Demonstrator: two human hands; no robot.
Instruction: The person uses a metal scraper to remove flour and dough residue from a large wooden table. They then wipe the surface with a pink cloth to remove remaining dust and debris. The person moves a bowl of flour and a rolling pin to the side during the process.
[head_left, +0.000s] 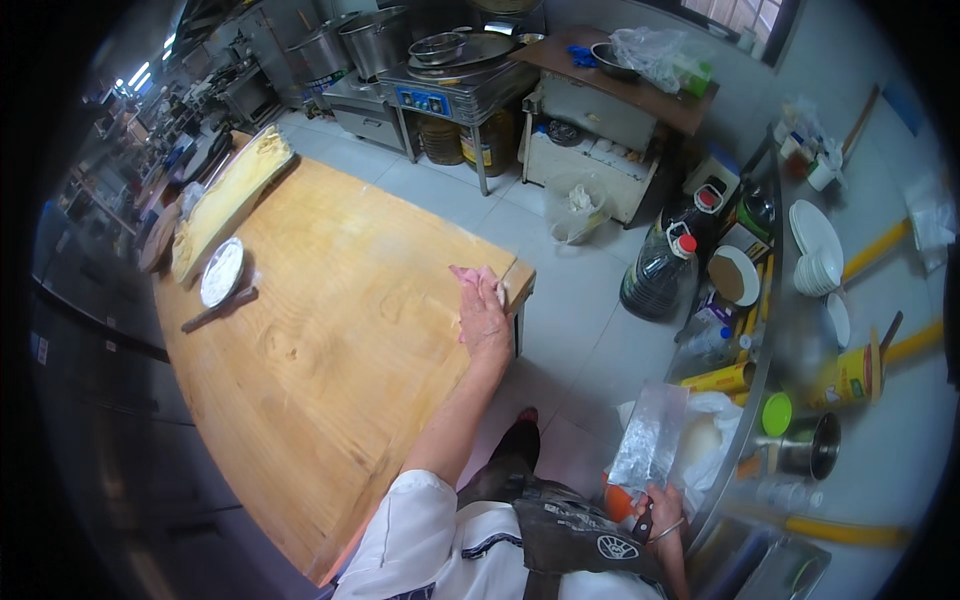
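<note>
My left hand presses a crumpled pink cloth against the wooden tabletop, close to its right-hand corner. Low on the right, my right hand grips the dark handle of a cleaver. Its broad metal blade points up and away from me, off the table's side. A bowl of white powder stands near the table's left edge, and a dark stick-like tool lies beside it. Behind the bowl rests a long board or tray with a yellow, dough-like covering.
A metal shelf along the right wall carries plates and containers. Large dark bottles with red caps stand on the floor before it. A bag-lined bin sits beside a white cabinet. Stockpots stand at the back.
</note>
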